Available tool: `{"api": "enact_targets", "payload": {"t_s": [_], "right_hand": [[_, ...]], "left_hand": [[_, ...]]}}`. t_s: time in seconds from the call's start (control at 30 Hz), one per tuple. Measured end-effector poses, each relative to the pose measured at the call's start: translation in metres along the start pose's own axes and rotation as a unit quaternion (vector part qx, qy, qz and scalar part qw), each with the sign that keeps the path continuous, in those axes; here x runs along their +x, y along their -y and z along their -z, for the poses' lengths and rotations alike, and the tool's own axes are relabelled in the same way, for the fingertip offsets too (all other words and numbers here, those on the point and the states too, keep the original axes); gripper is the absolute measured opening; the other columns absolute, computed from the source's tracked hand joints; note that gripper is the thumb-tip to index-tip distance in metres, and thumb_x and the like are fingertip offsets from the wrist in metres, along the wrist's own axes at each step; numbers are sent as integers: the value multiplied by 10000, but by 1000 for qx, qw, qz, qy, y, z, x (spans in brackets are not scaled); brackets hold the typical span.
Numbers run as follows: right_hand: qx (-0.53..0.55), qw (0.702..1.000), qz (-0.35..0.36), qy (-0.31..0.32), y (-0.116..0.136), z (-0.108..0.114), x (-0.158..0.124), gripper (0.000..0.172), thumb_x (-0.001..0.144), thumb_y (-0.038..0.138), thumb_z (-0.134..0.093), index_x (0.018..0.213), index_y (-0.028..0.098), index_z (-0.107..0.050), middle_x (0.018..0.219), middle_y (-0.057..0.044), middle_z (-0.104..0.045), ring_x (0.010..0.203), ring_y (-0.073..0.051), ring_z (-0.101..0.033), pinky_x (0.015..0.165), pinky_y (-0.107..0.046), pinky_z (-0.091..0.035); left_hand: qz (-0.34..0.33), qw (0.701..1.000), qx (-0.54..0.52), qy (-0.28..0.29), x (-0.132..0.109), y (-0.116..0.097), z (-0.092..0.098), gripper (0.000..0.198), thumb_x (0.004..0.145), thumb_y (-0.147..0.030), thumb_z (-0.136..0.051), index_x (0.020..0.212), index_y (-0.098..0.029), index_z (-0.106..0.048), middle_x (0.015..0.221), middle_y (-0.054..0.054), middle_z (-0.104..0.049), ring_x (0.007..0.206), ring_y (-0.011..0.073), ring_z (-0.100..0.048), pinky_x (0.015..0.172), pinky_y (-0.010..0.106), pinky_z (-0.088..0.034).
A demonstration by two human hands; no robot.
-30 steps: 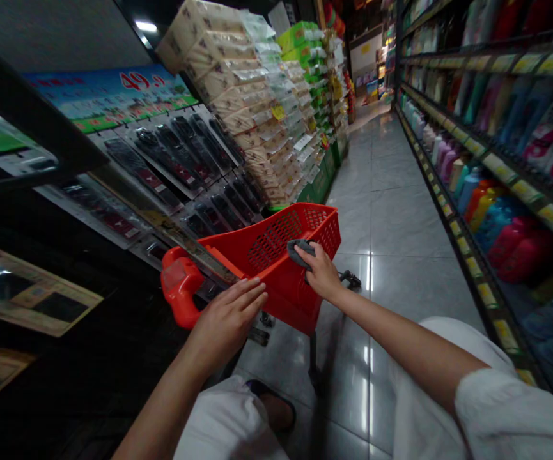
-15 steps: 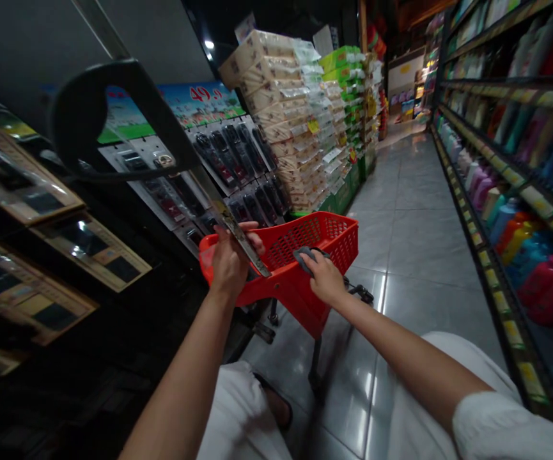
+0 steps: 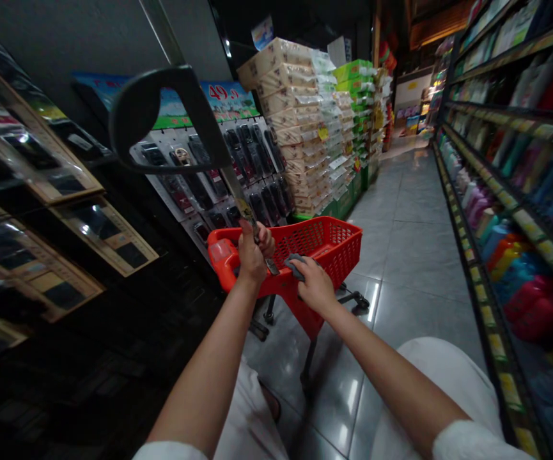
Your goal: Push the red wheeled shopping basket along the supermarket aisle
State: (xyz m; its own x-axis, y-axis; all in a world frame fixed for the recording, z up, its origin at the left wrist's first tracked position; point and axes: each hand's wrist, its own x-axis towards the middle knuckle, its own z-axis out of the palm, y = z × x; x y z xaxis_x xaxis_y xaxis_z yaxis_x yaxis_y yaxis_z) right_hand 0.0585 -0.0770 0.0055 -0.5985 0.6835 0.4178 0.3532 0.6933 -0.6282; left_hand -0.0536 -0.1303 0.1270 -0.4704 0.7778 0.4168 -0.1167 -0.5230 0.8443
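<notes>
Left hand (image 3: 256,249): closed around flat silver metal bar (image 3: 234,181)
Right hand (image 3: 317,285): half-curled, gripping soft grey cloth (image 3: 293,264) at red plastic shopping cart (image 3: 301,309)

The left hand (image 3: 256,250) grips a metal bar (image 3: 238,191), its black loop handle (image 3: 208,121) above that hand. Just beside, the right hand (image 3: 315,284) holds a gray cloth (image 3: 294,264) at the red shopping cart's (image 3: 300,312) rim. Beyond both hands stand stacked packs (image 3: 295,134).

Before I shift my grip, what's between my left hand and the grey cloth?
In the head view, the lower end of the metal bar shows between your left hand and the grey cloth, along with part of the red cart.
</notes>
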Motion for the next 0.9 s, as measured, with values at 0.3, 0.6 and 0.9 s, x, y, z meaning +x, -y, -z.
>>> {"api": "enact_targets", "payload": {"t_s": [0.3, 0.6, 0.9], "right_hand": [[-43, 998, -29, 33, 12, 16, -23, 698, 763, 45, -486, 1402, 316, -559, 1466, -23, -512, 1225, -227, -568, 1055, -367, -464], [-46, 998, 24, 19, 38, 19, -62, 791, 742, 33, -503, 1460, 364, -479, 1530, 16, -441, 1239, -213, -540, 1056, -349, -466], [-150, 985, -80, -5, -73, 23, -41, 789, 771, -4, -488, 1466, 368, -469, 1558, -10, -415, 1209, -200, -586, 1031, -351, -492]], "left_hand": [[-10, 1000, 8, -12, -21, -6, -1, 661, 774, -796, -510, 547, -187, -393, 450, -83, -233, 362, 39, -173, 360, 188, -132], [28, 999, -21, 30, -44, -20, -14, 651, 770, -772, -545, 547, -181, -389, 440, -85, -242, 360, 36, -182, 356, 170, -148], [94, 994, -23, 60, -56, -29, 9, 700, 793, -800, -465, 481, -185, -348, 385, -67, -229, 325, 39, -164, 332, 172, -125]]}}
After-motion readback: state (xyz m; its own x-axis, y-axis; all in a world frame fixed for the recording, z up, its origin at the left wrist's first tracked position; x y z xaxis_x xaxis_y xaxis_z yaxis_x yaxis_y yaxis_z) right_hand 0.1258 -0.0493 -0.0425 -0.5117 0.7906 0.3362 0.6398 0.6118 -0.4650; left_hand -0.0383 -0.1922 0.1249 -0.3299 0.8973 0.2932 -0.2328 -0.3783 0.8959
